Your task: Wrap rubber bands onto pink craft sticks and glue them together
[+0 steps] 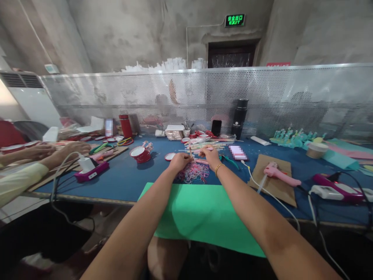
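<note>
My left hand is closed in a pinch on a thin pinkish strip that stands roughly upright from the fingertips. Close by on the right, my right hand has its fingers curled around a slim pink stick, which points left; its exact kind is too small to tell. Below both hands lies a tangled heap of pink, blue and white strings. A green sheet spans from the table edge down over my lap. Behind the hands, thin sticks are spread in a loose pile.
A pink glue gun rests on cardboard at right, its cable trailing. Teal pliers and a phone lie nearer. Red-rimmed discs are stacked left. A co-worker's hands are at far left, beyond a purple power strip.
</note>
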Action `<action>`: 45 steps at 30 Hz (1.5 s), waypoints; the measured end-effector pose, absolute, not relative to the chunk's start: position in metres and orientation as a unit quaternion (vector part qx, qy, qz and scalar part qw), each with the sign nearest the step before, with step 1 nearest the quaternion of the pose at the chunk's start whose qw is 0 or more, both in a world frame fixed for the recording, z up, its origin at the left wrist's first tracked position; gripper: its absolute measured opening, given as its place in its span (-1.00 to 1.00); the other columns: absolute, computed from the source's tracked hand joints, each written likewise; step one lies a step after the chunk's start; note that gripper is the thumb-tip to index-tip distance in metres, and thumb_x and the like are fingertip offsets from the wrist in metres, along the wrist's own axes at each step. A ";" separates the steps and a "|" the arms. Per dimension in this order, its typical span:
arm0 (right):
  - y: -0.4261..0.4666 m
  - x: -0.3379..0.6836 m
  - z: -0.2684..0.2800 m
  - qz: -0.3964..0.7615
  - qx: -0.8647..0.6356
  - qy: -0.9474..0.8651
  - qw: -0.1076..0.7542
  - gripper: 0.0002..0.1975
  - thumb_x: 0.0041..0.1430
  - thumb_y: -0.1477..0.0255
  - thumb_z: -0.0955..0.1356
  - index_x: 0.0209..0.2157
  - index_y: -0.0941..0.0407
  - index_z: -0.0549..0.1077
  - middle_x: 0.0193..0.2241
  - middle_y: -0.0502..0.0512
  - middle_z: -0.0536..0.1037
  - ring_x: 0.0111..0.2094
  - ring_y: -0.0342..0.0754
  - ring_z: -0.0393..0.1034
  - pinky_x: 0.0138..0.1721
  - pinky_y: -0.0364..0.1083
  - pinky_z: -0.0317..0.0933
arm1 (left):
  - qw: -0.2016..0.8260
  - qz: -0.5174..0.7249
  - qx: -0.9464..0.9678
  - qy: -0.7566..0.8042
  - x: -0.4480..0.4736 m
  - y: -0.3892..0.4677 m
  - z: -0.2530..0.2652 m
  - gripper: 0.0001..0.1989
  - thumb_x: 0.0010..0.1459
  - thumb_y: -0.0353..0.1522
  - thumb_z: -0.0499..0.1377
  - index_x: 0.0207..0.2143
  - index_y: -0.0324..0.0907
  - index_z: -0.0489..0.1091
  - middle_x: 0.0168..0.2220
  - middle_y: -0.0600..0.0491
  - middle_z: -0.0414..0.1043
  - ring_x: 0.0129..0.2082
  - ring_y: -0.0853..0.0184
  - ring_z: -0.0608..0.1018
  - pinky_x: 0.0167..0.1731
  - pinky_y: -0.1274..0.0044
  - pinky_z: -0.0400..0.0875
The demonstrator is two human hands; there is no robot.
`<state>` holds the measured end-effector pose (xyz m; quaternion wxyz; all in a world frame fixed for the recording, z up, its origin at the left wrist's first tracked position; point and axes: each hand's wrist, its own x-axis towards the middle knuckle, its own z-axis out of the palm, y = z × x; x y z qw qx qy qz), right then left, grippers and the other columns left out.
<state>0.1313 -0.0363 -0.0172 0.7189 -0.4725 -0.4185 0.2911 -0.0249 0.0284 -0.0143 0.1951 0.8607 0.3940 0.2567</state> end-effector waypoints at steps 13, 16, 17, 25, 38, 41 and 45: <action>-0.045 0.120 -0.011 0.333 -0.448 -0.394 0.730 -0.90 -0.18 0.35 0.35 -0.56 0.08 0.40 -0.66 -0.07 0.45 -0.56 -0.12 0.35 -0.44 -0.14 0.23 | 0.181 0.243 0.864 0.402 -0.029 0.019 -0.011 -0.67 0.06 -0.20 0.08 -0.53 -0.24 0.48 -0.60 0.09 0.30 -0.55 0.43 0.23 -0.52 0.58 0.00; -0.043 0.123 -0.012 0.321 -0.448 -0.392 0.737 -0.89 -0.18 0.34 0.37 -0.57 0.08 0.41 -0.65 -0.06 0.47 -0.55 -0.13 0.34 -0.43 -0.14 0.23 | 0.160 0.238 0.876 0.387 -0.029 0.018 -0.010 -0.64 0.10 -0.17 0.07 -0.54 -0.22 0.47 -0.57 0.06 0.35 -0.54 0.42 0.27 -0.50 0.58 0.02; -0.043 0.125 -0.012 0.314 -0.450 -0.388 0.740 -0.89 -0.18 0.34 0.37 -0.57 0.09 0.41 -0.65 -0.06 0.47 -0.55 -0.13 0.33 -0.44 -0.14 0.22 | 0.153 0.240 0.881 0.379 -0.029 0.018 -0.010 -0.64 0.11 -0.17 0.07 -0.55 -0.22 0.47 -0.56 0.05 0.37 -0.53 0.41 0.28 -0.49 0.58 0.02; -0.040 0.133 -0.013 0.298 -0.444 -0.388 0.751 -0.83 -0.18 0.30 0.40 -0.62 0.09 0.38 -0.69 -0.06 0.44 -0.60 -0.15 0.29 -0.46 -0.15 0.17 | 0.130 0.228 0.883 0.390 -0.029 0.019 -0.009 -0.69 0.12 -0.20 0.09 -0.49 -0.19 0.50 -0.54 0.05 0.40 -0.53 0.41 0.29 -0.51 0.56 -0.02; -0.045 0.129 -0.012 0.289 -0.456 -0.411 0.735 -0.84 -0.18 0.33 0.38 -0.63 0.10 0.36 -0.68 -0.06 0.45 -0.59 -0.16 0.27 -0.46 -0.16 0.18 | 0.165 0.225 0.866 0.416 -0.026 0.023 -0.013 -0.70 0.09 -0.21 0.11 -0.47 -0.22 0.52 -0.60 0.11 0.30 -0.58 0.44 0.23 -0.53 0.56 -0.02; -0.045 0.129 -0.012 0.274 -0.462 -0.415 0.734 -0.85 -0.18 0.33 0.37 -0.64 0.10 0.35 -0.68 -0.07 0.44 -0.59 -0.17 0.28 -0.46 -0.17 0.18 | 0.163 0.219 0.867 0.417 -0.025 0.022 -0.012 -0.70 0.10 -0.21 0.11 -0.45 -0.22 0.53 -0.60 0.11 0.31 -0.59 0.44 0.23 -0.54 0.56 -0.01; -0.046 0.127 -0.011 0.273 -0.465 -0.422 0.728 -0.86 -0.19 0.34 0.37 -0.64 0.09 0.34 -0.69 -0.08 0.44 -0.57 -0.15 0.30 -0.46 -0.16 0.20 | 0.159 0.214 0.869 0.417 -0.025 0.020 -0.009 -0.69 0.11 -0.21 0.10 -0.42 -0.22 0.54 -0.58 0.10 0.35 -0.57 0.43 0.26 -0.53 0.57 0.01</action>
